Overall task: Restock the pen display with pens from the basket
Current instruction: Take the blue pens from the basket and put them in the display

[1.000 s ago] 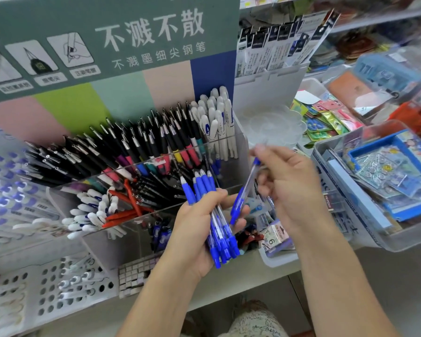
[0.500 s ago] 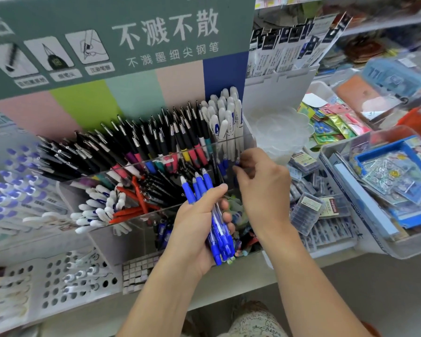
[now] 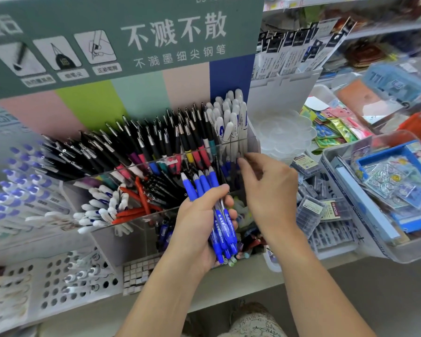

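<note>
the restock looks partway through, as a judgement from how things lie now. the left hand (image 3: 199,222) is wrapped round a bundle of blue pens (image 3: 214,210), thumb across the barrels, held just in front of the clear pen display (image 3: 156,164), so several pens are yet to be placed. the right hand (image 3: 270,190) is at the display's right end, fingertips (image 3: 241,161) at the rim of the compartment beside the white pens (image 3: 231,122); whether they pinch a pen cannot be told, since none shows clearly between them. the display's rear rows of black pens (image 3: 141,142) already stand full. the basket named in the task cannot be made out for certain.
</note>
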Tool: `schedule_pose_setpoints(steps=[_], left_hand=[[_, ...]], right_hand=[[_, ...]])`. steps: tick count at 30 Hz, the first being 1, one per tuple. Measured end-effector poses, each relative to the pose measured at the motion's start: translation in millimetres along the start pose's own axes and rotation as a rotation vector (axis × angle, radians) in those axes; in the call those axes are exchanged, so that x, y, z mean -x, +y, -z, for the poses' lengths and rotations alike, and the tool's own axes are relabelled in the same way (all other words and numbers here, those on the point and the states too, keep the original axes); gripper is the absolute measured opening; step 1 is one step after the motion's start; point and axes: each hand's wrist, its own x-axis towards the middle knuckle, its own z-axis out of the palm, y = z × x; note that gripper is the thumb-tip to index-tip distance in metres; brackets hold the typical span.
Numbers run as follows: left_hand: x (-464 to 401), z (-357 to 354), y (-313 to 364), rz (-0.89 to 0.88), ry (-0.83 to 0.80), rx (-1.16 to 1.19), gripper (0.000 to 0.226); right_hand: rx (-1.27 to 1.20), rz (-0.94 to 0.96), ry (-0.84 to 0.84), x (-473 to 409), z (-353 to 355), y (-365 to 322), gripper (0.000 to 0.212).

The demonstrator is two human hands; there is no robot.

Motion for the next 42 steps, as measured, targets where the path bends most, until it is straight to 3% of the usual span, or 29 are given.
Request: schedule_pose_setpoints(steps=[2,6,9,15,18,20,22,24,28,30,39,42], left_hand=[[0.6,0.1,-0.3,-0.034,-0.009,-0.051,0.013],[0.8,-3.4,-1.0,-0.033,-0.071,-0.115,0.006],[0.9,-7.1,-2.5,-0.017,-0.120,-0.172,0.002],[-0.8,-11.4,-8.7,-0.006,-0.121,-0.176,0.020],[-3.4,-12.9,-10.1,-0.024,-0.045,-0.146,0.027],[-5.7,-10.1,-9.1,-0.040,-0.010,-0.155,0.021],[-8.9,-6.1,-7.4,-0.060,0.006,-0.169,0.017],[-11.7,-2.5,-5.5,-0.077,0.006,-0.186,0.021],[-12.5,-2.8,-1.2,-0.109,-0.015,-0.156,0.024],[-11.9,-3.9,1.1,-0.120,-0.019,-0.134,0.026],[-13.2,-4.1,6.8,-0.068,-0.025,-0.006,0.014],[-15.8,-2.6,4.6,-0.090,-0.039,-0.015,0.020]], right_hand=[[-0.190,-0.178,-0.113,-0.4,18.0,-3.9,0.022],[-0.476,-0.558,-0.562,0.5,38.0,-9.3,0.032],[-0.642,-0.699,-0.652,2.2,37.3,-8.3,0.023],[-0.800,-0.764,-0.515,1.7,36.3,-5.2,0.011],[-1.020,-0.757,-0.265,-4.5,41.8,-0.6,0.010],[-1.150,-0.631,-0.041,-12.4,50.8,2.2,0.007],[-1.020,-0.364,0.081,-19.0,58.4,4.2,0.003],[-0.694,-0.119,0.088,-21.0,54.5,3.5,0.011],[-0.205,0.112,0.039,-10.4,22.2,-0.3,0.017],[-0.073,0.216,0.047,-4.1,8.3,-2.1,0.017],[0.065,0.201,0.080,-5.4,-17.4,1.2,0.031],[0.042,0.165,0.100,-0.1,-22.4,5.5,0.019]])
